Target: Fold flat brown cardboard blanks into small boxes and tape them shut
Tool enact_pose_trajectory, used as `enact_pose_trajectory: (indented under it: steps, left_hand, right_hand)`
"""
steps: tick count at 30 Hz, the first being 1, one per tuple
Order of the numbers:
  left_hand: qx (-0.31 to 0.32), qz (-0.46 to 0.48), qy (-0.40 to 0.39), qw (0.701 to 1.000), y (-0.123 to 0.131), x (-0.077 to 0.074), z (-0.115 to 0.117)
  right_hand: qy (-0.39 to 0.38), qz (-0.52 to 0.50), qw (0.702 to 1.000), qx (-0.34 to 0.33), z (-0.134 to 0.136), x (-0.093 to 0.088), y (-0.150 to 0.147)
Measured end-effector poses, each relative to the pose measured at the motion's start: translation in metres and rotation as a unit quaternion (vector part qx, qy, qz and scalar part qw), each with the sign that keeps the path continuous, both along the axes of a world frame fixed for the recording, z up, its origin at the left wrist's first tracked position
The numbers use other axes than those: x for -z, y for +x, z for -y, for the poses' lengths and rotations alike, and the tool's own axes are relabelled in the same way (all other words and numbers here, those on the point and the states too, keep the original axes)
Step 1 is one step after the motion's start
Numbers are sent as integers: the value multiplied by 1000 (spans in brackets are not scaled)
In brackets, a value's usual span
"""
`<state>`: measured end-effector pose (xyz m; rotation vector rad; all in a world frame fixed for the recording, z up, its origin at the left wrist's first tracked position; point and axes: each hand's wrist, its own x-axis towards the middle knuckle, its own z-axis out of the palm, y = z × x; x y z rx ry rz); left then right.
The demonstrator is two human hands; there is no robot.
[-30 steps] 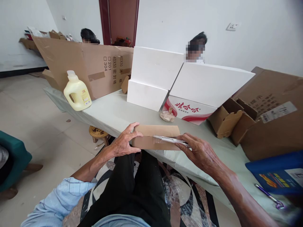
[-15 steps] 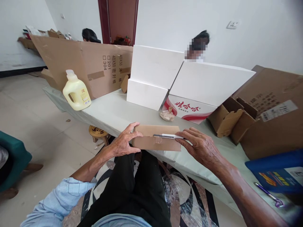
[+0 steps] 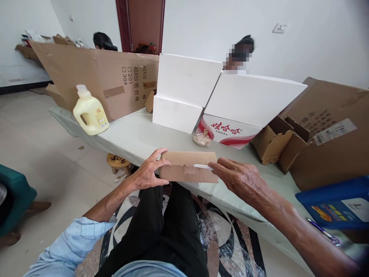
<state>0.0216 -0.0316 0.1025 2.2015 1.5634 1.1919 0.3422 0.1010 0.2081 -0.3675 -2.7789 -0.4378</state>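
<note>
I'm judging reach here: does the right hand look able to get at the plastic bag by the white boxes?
Probably yes: the plastic bag lies just past the small carton, and nothing seems to stand between it and the right hand, though that hand's grip is on a white cutter.

The right hand [image 3: 233, 173] hides part of the knife [image 3: 202, 166] at the box [image 3: 178, 175]; whether the blade touches is too small to tell. Beyond the box, white boxes [image 3: 188, 80] hide most of a person [image 3: 248, 41], the head partly blurred; farther left of it, a carton [image 3: 80, 69] hides another person [image 3: 101, 39] below the hair. Right of the box, the view's edge cuts a jug [image 3: 313, 202]; left of it, a chair [image 3: 17, 196].
</note>
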Motion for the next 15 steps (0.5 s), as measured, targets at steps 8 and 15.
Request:
enact_pose_trajectory:
  steps: [8,15]
  left_hand:
    - [-15,-16,-5,1000,-3,-6,-2]
    - [-26,-24,-20,999,-6,-11,-1]
  right_hand:
    - [11,-21,1000,1,-24,11,31]
    - [-74,-196,975,81,-47,33,89]
